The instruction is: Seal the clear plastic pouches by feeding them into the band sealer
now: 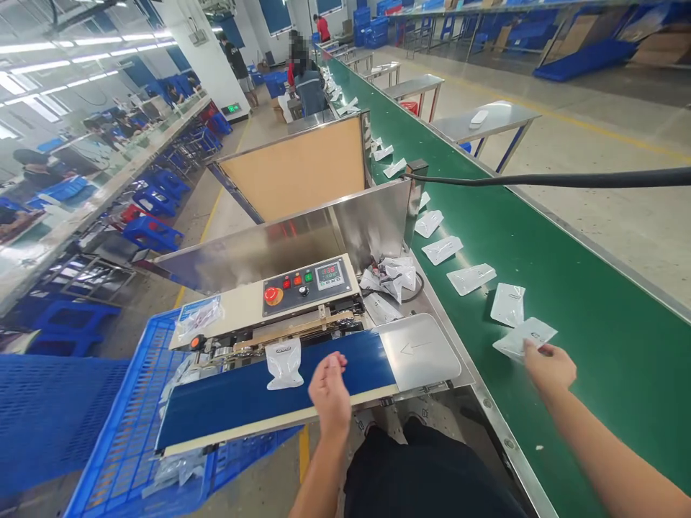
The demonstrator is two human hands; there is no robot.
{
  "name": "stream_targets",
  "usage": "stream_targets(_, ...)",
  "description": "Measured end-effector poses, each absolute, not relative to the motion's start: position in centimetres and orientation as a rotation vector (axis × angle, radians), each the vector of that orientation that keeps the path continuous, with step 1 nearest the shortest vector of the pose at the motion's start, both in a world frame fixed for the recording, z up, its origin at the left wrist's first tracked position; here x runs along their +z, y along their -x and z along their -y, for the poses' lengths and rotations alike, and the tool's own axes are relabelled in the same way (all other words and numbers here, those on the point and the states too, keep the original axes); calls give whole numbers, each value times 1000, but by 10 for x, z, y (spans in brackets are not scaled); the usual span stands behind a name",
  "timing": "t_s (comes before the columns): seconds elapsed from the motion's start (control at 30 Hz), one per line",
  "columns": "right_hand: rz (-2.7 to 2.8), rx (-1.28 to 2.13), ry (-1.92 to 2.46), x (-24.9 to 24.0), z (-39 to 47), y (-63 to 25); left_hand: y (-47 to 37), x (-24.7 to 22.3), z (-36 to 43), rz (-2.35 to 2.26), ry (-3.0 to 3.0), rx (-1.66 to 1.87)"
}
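Over the green conveyor belt (594, 338), my right hand (551, 367) pinches the near edge of a white pouch (525, 339). Beside that pouch lies another white pouch (508, 304), with several more trailing up the belt. My left hand (330, 392) hovers above the blue belt (227, 410) of the sealing machine, fingers curled together; whether anything small is inside them is hidden. Left of this hand, a white pouch (284, 365) hangs from the machine's sealing band onto the blue belt. The control panel (307, 285) shows lit digits.
Crumpled pouches (391, 280) and a cable lie behind the metal end plate (421, 351). A blue crate (116, 432) with pouches sits under the machine's left end. A black cable (551, 178) crosses above the green belt. People sit farther back.
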State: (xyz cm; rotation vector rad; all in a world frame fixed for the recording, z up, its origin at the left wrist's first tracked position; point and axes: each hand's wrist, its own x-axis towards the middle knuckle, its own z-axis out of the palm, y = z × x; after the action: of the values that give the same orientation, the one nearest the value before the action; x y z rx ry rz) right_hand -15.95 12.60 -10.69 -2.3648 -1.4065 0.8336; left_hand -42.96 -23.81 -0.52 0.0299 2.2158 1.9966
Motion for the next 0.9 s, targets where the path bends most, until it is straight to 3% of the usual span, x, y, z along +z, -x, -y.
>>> stream_targets(0.17, 1588, 828, 1754, -56, -62, 187, 386, 1, 182, -2100, -661, 1701)
stream_targets(0.37, 1937, 1399, 1052, 7, 36, 257, 372, 5, 149, -1956, -779, 1706)
stream_targets(0.63, 1877, 1638, 998, 8, 46, 288, 400, 4, 167, -2079, -737, 1679)
stream_targets(0.9, 1519, 1982, 1409, -22, 19, 346, 444, -41, 153, -2005, 157, 1778)
